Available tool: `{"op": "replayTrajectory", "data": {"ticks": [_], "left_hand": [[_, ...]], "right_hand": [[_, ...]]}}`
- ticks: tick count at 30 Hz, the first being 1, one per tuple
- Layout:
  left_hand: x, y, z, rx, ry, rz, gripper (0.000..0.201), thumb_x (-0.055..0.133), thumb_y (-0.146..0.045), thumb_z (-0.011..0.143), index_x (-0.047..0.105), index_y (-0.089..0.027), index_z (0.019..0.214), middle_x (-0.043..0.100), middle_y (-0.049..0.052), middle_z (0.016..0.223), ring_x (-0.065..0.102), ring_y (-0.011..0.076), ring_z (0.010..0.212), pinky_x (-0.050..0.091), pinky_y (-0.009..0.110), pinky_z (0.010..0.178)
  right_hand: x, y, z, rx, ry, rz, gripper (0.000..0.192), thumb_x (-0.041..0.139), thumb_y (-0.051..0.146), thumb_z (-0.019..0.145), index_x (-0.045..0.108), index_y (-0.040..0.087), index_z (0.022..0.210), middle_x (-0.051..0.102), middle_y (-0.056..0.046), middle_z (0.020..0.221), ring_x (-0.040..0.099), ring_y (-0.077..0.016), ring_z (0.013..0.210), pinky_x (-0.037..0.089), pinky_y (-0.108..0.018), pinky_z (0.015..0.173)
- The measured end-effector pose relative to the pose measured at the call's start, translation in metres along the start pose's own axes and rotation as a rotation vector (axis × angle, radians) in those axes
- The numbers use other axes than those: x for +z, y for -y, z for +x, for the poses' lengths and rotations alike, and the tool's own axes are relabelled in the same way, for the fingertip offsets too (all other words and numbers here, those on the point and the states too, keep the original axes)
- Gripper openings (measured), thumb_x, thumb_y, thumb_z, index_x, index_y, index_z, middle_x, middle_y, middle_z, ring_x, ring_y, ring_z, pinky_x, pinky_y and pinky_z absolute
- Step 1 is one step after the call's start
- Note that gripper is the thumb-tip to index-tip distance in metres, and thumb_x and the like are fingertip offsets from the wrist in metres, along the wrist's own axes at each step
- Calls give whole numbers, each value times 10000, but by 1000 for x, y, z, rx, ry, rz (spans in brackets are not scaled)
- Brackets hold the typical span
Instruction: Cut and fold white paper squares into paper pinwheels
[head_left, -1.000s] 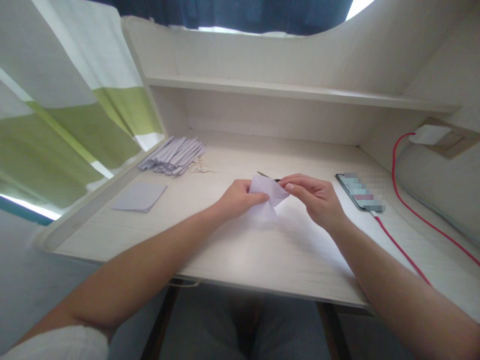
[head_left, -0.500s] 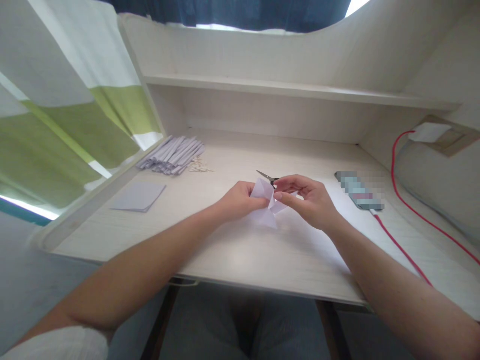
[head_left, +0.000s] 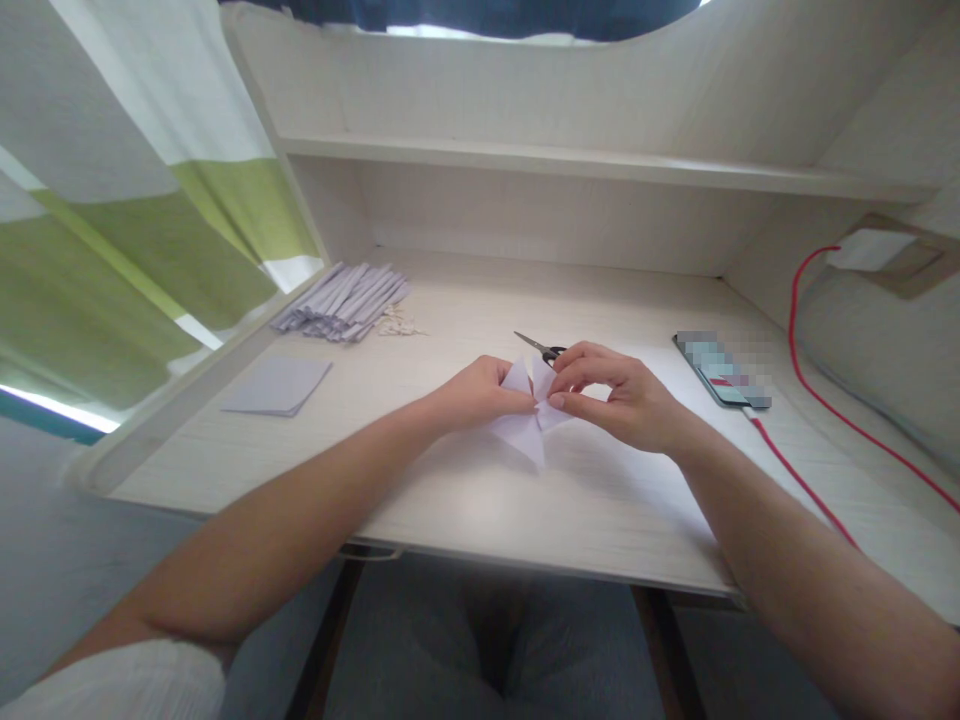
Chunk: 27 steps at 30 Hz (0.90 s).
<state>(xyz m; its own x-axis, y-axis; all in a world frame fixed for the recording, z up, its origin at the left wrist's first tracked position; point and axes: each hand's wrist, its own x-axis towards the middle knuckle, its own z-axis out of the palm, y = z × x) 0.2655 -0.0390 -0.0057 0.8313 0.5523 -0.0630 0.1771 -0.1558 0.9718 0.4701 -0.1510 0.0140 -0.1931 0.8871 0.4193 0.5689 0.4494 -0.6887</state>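
Observation:
A white paper pinwheel (head_left: pixel 523 437) with pointed blades is held in the air over the desk, between both hands. My left hand (head_left: pixel 484 393) grips it from the left, its thumb lying across the paper near the centre. From the other side, my right hand (head_left: pixel 611 393) pinches the paper close to the middle between thumb and fingertips. Just behind the right fingers lie scissors (head_left: pixel 546 350) with dark handles, partly covered by the hand. Whether a small piece sits at the pinwheel's centre is too small to tell.
Rolled paper sticks (head_left: pixel 349 300) are piled at the back left, beside small pale bits (head_left: pixel 399 321). A stack of paper squares (head_left: pixel 277 386) lies nearer. To the right are a phone (head_left: pixel 720 370) and its red cable (head_left: pixel 802 480). A shelf (head_left: pixel 570 165) spans the back.
My right fingertips have moved in toward the pinwheel's centre and pinch there. The blades have turned slightly, and the view has shifted a little, showing more of the scissors' handles.

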Motion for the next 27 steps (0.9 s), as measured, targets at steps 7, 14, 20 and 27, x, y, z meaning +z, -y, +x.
{"op": "replayTrajectory", "data": {"ticks": [7, 14, 20, 27], "left_hand": [[-1, 4, 1, -2, 10, 42, 219, 746, -325, 715, 758, -140, 831, 688, 23, 719, 609, 149, 628, 398, 246, 592], [-2, 4, 3, 19, 17, 20, 178, 757, -315, 719, 736, -142, 753, 640, 3, 647, 560, 128, 579, 374, 245, 567], [0, 7, 6, 3, 25, -42, 251, 770, -377, 753, 742, -131, 795, 659, 14, 669, 572, 127, 580, 368, 241, 561], [2, 5, 4, -15, -1, -65, 260, 834, -338, 689, 762, -123, 816, 716, 42, 733, 644, 154, 646, 435, 250, 611]], "right_hand": [[-2, -2, -2, 134, 117, 4, 172, 724, 391, 949, 788, 235, 914, 785, -39, 914, 704, -211, 855, 546, -354, 802], [2, 0, -2, 96, 110, -34, 105, 714, 298, 941, 768, 231, 882, 774, -22, 852, 694, -188, 799, 537, -320, 754], [6, -3, -4, 114, 40, -41, 101, 716, 299, 933, 759, 222, 885, 767, -34, 847, 696, -196, 790, 541, -327, 729], [9, -6, -4, 125, 1, 4, 114, 747, 323, 910, 743, 219, 863, 755, -33, 845, 690, -198, 783, 552, -346, 743]]}}
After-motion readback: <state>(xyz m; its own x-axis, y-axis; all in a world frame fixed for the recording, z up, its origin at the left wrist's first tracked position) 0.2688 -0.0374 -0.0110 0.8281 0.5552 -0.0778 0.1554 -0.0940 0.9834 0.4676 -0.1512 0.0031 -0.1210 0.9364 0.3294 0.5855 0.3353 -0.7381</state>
